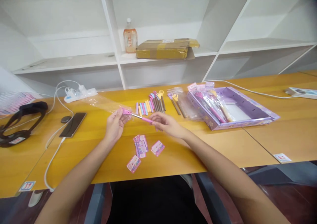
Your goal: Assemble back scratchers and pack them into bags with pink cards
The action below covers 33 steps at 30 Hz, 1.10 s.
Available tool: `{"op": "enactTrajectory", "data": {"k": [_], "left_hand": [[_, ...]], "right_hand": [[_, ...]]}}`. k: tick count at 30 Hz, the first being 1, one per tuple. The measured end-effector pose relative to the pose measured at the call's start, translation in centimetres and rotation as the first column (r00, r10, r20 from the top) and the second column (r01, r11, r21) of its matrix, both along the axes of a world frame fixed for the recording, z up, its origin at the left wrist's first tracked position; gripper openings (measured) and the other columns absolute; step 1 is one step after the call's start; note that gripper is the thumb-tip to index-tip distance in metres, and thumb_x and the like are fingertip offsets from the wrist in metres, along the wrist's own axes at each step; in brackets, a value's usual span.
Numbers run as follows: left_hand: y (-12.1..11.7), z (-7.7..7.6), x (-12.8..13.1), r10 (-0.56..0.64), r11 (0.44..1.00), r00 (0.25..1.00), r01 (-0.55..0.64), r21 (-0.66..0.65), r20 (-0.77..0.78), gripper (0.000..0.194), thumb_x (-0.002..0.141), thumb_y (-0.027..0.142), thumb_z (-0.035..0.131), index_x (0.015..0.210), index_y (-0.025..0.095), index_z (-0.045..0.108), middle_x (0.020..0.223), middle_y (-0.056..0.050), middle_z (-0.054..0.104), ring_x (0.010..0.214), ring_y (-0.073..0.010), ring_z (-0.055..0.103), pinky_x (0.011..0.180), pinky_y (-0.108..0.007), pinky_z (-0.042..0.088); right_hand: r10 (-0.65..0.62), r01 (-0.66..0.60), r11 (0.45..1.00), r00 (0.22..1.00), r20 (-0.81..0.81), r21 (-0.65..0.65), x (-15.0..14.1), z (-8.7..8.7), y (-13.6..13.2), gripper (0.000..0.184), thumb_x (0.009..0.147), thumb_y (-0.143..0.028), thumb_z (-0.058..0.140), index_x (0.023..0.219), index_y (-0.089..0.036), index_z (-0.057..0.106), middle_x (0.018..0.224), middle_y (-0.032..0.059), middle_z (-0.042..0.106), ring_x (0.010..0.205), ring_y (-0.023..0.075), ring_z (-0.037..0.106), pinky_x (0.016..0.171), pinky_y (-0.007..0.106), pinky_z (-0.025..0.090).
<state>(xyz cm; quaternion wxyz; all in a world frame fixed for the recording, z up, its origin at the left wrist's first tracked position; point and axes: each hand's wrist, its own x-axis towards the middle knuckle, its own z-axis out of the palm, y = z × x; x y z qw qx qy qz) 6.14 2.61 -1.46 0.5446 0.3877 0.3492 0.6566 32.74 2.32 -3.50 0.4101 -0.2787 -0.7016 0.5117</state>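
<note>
A pink back scratcher (136,116) with a metal rod lies across between my hands, above the table. My left hand (115,125) is closed on its claw end, and a clear plastic bag (105,104) extends from those fingers toward the back left. The fingers of my right hand (167,125) grip the pink handle end. Just behind are several coloured handle sleeves (144,108) in a row, beside a bunch of back scratchers (158,100) with pink, purple and yellow claws. Small pink printed cards (141,145) lie on the table nearer my body.
At right stands a purple tray (255,110) with bagged back scratchers (215,108) in it; clear bags (184,102) lie beside it. A phone (73,125), power strip (81,93), white cables and black headset (23,123) are left. Shelves behind hold a bottle (130,37) and carton (163,49).
</note>
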Motion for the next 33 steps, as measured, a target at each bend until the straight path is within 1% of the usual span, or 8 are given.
{"op": "enactTrajectory", "data": {"k": [4,10,16,20,24,27,31,33], "left_hand": [[1.4,0.5,-1.5,0.049,0.997,0.991,-0.041,-0.064,0.126,0.027,0.083,0.035,0.089,0.09,0.013,0.075,0.091,-0.008,0.081,0.083,-0.0147,0.077,0.081,-0.025,0.064],[1.1,0.1,-1.0,0.001,0.992,0.991,0.016,-0.127,0.133,0.027,0.089,0.037,0.084,0.091,0.012,0.074,0.096,-0.01,0.082,0.082,-0.0152,0.078,0.077,-0.024,0.064],[-1.8,-1.2,1.4,-0.3,0.953,0.952,0.295,-0.072,-0.061,0.04,0.083,0.048,0.088,0.096,0.012,0.078,0.104,-0.013,0.081,0.098,-0.024,0.078,0.089,-0.034,0.064],[-3.5,-2.5,2.7,-0.444,0.895,0.846,0.435,-0.101,-0.295,0.039,0.09,0.049,0.081,0.099,0.012,0.081,0.102,-0.013,0.081,0.088,-0.0225,0.076,0.085,-0.034,0.062],[-3.8,-3.3,3.0,-0.451,0.889,0.756,0.425,-0.167,-0.474,0.041,0.088,0.052,0.081,0.101,0.013,0.08,0.093,-0.009,0.079,0.084,-0.0209,0.073,0.079,-0.031,0.059],[-3.4,-3.4,2.9,-0.438,0.899,0.802,0.39,-0.198,-0.406,0.049,0.084,0.06,0.082,0.095,0.012,0.077,0.093,-0.009,0.078,0.082,-0.0217,0.074,0.078,-0.033,0.06],[-2.8,-3.2,2.5,-0.376,0.924,0.868,0.325,-0.203,-0.324,0.055,0.08,0.065,0.084,0.09,0.012,0.07,0.086,-0.008,0.075,0.075,-0.0201,0.072,0.073,-0.033,0.061],[-2.5,-3.1,2.3,-0.381,0.922,0.867,0.331,-0.203,-0.32,0.057,0.081,0.067,0.082,0.089,0.012,0.068,0.081,-0.007,0.073,0.07,-0.0186,0.071,0.069,-0.031,0.06]], "right_hand": [[0.117,-0.132,0.986,0.983,-0.143,-0.099,1.0,0.9,0.1,0.03,0.096,-0.037,0.075,0.12,-0.02,0.068,0.09,0.0015,0.072,0.077,0.012,0.067,0.073,0.027,0.055],[0.24,-0.284,0.942,0.942,-0.235,-0.179,1.2,0.2,0.6,0.046,0.081,-0.027,0.09,0.123,-0.019,0.071,0.102,0.0028,0.075,0.086,0.0128,0.071,0.082,0.029,0.059],[0.175,-0.198,0.968,0.973,-0.147,-0.155,-0.6,-1.4,0.6,0.071,0.059,-0.025,0.103,0.12,-0.02,0.066,0.098,-0.0004,0.071,0.08,0.0128,0.065,0.074,0.029,0.056],[0.009,-0.009,1.0,1.0,-0.028,-0.003,-2.5,-2.6,-0.3,0.073,0.063,-0.042,0.102,0.122,-0.02,0.065,0.089,-0.0015,0.068,0.075,0.0147,0.061,0.068,0.029,0.05],[-0.21,0.19,0.942,0.977,0.046,0.277,-3.5,-3.2,-1.3,0.059,0.077,-0.053,0.092,0.12,-0.022,0.067,0.092,0.0012,0.065,0.08,0.0176,0.059,0.072,0.031,0.049],[-0.178,0.139,0.912,0.982,0.068,0.387,-3.0,-2.9,-1.4,0.061,0.088,-0.056,0.083,0.134,-0.024,0.059,0.109,0.0057,0.063,0.085,0.0188,0.06,0.077,0.034,0.054],[-0.074,-0.002,0.83,0.991,0.114,0.557,-1.5,-2.0,-0.9,0.089,0.079,-0.056,0.09,0.15,-0.026,0.046,0.132,0.012,0.051,0.095,0.0208,0.06,0.084,0.039,0.059],[-0.121,0.0,0.76,0.983,0.141,0.65,-1.1,-1.6,-0.7,0.062,0.09,-0.043,0.083,0.143,-0.026,0.055,0.131,0.0122,0.049,0.103,0.022,0.06,0.09,0.041,0.059]]}}
